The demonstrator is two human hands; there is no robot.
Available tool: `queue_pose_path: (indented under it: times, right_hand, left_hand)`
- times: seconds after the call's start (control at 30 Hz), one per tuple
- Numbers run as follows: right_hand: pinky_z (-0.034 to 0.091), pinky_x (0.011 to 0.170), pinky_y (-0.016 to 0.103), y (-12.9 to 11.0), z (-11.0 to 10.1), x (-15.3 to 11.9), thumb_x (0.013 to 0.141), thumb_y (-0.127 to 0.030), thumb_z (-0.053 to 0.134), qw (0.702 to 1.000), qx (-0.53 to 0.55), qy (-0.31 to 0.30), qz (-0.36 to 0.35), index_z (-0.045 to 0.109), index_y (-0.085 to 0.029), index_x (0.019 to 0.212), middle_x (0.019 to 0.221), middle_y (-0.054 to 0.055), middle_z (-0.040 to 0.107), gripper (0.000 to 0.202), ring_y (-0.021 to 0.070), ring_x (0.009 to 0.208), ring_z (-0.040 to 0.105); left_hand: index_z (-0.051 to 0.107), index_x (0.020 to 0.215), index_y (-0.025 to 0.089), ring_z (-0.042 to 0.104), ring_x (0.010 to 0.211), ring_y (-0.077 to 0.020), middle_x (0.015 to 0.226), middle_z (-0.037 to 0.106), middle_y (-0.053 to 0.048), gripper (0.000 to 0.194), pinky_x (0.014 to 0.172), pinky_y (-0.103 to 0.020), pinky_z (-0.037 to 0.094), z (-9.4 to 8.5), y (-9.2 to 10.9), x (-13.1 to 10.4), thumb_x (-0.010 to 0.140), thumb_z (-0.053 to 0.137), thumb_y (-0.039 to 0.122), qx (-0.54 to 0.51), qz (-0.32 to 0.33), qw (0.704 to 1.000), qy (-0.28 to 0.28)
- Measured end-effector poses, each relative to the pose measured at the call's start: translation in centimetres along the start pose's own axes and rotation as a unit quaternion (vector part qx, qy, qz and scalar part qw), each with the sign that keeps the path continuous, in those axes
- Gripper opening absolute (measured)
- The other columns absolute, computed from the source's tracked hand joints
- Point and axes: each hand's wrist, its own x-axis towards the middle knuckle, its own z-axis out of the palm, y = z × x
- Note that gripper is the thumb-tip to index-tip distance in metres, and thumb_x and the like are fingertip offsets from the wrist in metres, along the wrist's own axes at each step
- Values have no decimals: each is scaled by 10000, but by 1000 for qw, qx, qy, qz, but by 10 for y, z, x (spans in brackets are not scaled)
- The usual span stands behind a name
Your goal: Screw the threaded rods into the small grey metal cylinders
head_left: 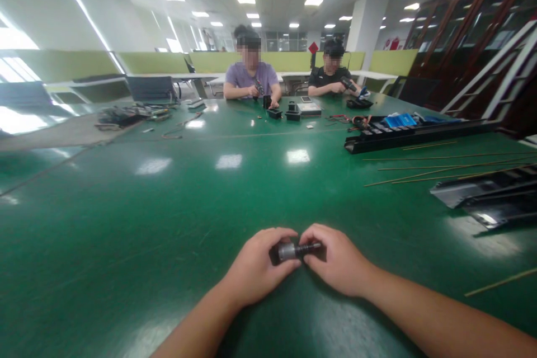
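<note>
Above the near part of the green table [188, 201], both my hands hold one motor-like part [287, 251]. It has a silver-grey cylindrical body, a black left end and a dark, thin stepped shaft [310, 247] pointing right; its exact kind is unclear. My left hand [260, 263] wraps around the body from the left, with thumb and fingers curled over it. My right hand [335, 260] pinches the shaft end between thumb and fingers, which partly hide it. The part lies roughly level between the two hands.
Two people [251, 75] sit across the table holding drill-like tools, with black parts [293, 114] before them. Long black channels [403, 133], thin rods [419, 168] and metal profiles [495, 193] lie right. A tool pile [126, 114] is at far left.
</note>
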Motion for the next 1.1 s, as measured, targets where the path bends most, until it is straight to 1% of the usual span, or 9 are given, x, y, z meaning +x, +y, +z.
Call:
queue_pose_path:
  times: [0.1, 0.23, 0.37, 0.77, 1.1]
  right_hand:
    - [418, 731, 272, -2, -1, 1, 741, -71, 633, 1000, 0, -3, -7, 674, -209, 897, 865, 2, 665, 213, 170, 818, 589]
    - [422, 755, 278, -3, -3, 1, 767, -92, 645, 1000, -9, -15, -23, 699, -206, 908, 900, 13, 679, 189, 175, 851, 601]
    - [424, 756, 283, -3, -3, 2, 789, -131, 662, 999, -10, -21, -25, 709, -208, 925, 907, 17, 690, 163, 180, 857, 609]
    - [411, 742, 279, -3, -3, 0, 783, -151, 682, 1000, -13, -17, -16, 702, -211, 901, 885, 4, 683, 135, 172, 842, 601]
    - [410, 734, 278, -3, -2, 0, 778, -161, 688, 1000, -12, -17, -17, 699, -205, 881, 862, 0, 679, 113, 169, 822, 598]
  left_hand:
    - [582, 1123, 232, 629, 947, -212, 1026, 678, -34, 386, 851, -327, 474, 0, 1, 1, 767, 732, 245, -13, -20, 1000, 3]
    - [581, 1000, 213, 609, 883, -192, 959, 653, -20, 265, 792, -300, 459, -1, 3, 1, 773, 717, 233, -2, -18, 1000, -10]
    - [604, 952, 215, 599, 858, -190, 924, 650, -15, 212, 772, -296, 446, -1, 3, 2, 777, 719, 248, 12, -20, 1000, -13]
    - [619, 937, 219, 596, 838, -189, 897, 650, -1, 209, 753, -295, 422, -2, 5, 2, 773, 742, 261, 5, -34, 999, -18]
    - [622, 946, 227, 589, 858, -187, 909, 646, 8, 210, 764, -297, 414, -1, 4, 1, 787, 745, 283, 3, -35, 999, -18]
